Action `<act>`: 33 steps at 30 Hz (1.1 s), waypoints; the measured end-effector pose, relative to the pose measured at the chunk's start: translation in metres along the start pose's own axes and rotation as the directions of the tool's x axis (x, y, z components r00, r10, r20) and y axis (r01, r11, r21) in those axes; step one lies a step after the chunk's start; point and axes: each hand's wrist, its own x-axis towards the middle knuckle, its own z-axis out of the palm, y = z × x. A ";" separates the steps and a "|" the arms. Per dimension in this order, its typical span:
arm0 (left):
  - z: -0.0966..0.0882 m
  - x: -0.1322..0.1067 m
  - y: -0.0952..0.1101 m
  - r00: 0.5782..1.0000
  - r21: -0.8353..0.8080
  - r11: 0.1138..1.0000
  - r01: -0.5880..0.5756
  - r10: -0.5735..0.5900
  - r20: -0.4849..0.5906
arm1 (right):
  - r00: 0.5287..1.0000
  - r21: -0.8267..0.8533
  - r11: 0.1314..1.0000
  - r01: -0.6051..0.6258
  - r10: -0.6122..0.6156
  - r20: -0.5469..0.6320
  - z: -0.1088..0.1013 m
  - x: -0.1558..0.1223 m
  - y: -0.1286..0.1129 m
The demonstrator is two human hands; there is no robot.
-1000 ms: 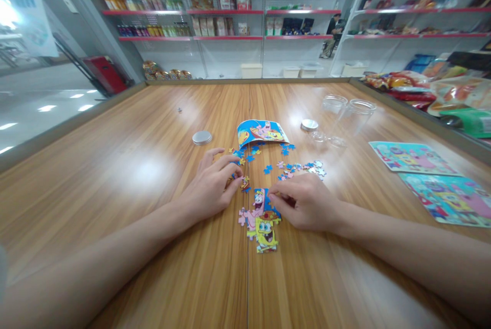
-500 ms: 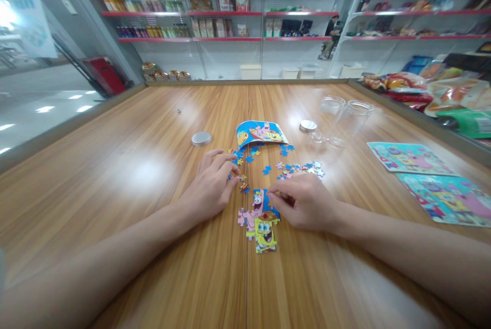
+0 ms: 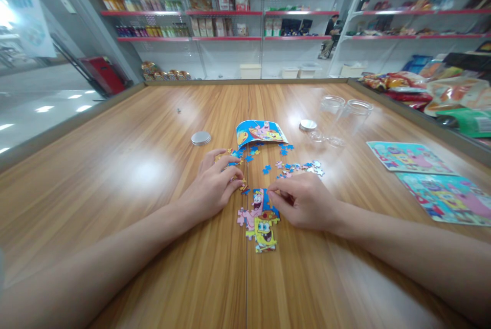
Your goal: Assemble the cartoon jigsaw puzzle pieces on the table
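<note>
A partly joined jigsaw puzzle (image 3: 264,232) lies in front of me, showing a yellow sponge figure and a pink starfish figure. At its upper right edge, my right hand (image 3: 305,201) is closed in a pinch on a blue puzzle piece, mostly covered by the fingers. My left hand (image 3: 215,183) rests left of the puzzle with bent fingers apart. Its fingertips touch loose yellow and blue pieces (image 3: 242,184), partly hiding them. More loose puzzle pieces (image 3: 301,169) lie beyond my right hand, and blue pieces (image 3: 250,158) lie farther back.
A curved picture sheet (image 3: 261,132) stands behind the pieces. Silver lids (image 3: 201,138) and clear jars (image 3: 358,114) stand farther back. Two picture cards (image 3: 412,157) lie at right. Snack bags (image 3: 406,86) are beyond the table's right edge; stocked shelves (image 3: 224,13) line the back.
My left fingers have shifted slightly among the loose pieces, the index and thumb now lying a little farther right. My right hand and the joined puzzle have hardly moved.
</note>
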 end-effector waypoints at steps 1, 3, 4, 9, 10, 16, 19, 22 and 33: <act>0.000 0.000 0.000 1.000 0.000 1.000 0.005 -0.005 0.010 | 1.000 0.000 1.000 0.003 -0.003 0.000 0.000 0.000 0.000; 0.000 0.001 0.001 0.999 -0.002 1.000 0.018 -0.017 0.031 | 1.000 0.002 1.000 0.008 -0.008 0.000 0.000 -0.001 0.000; 0.000 0.001 0.001 0.999 -0.004 1.000 0.024 -0.024 0.041 | 1.000 0.003 1.000 0.008 -0.008 0.000 0.000 -0.001 0.000; 0.002 0.001 0.001 0.998 -0.015 0.999 0.036 -0.035 0.059 | 1.000 -0.002 1.000 0.012 -0.012 -0.002 0.000 0.000 -0.001; 0.003 0.001 0.001 0.998 -0.020 0.999 0.036 -0.035 0.058 | 1.000 -0.001 1.000 0.014 -0.014 -0.003 0.000 0.001 -0.001; 0.003 0.000 0.002 0.999 -0.041 0.999 0.021 -0.019 0.039 | 1.000 0.002 1.000 0.009 -0.009 -0.009 0.000 0.000 -0.001; 0.001 0.001 0.003 1.000 -0.050 0.999 0.000 0.002 0.031 | 1.000 0.005 1.000 0.010 -0.010 -0.007 0.000 0.000 0.000; -0.001 0.001 0.005 0.998 -0.084 0.995 -0.056 0.057 0.015 | 1.000 0.007 1.000 0.010 -0.010 0.001 0.000 0.000 -0.001; -0.006 0.000 0.007 0.982 -0.182 0.969 -0.167 0.147 -0.118 | 1.000 0.044 0.999 -0.007 0.007 -0.004 0.002 0.001 0.001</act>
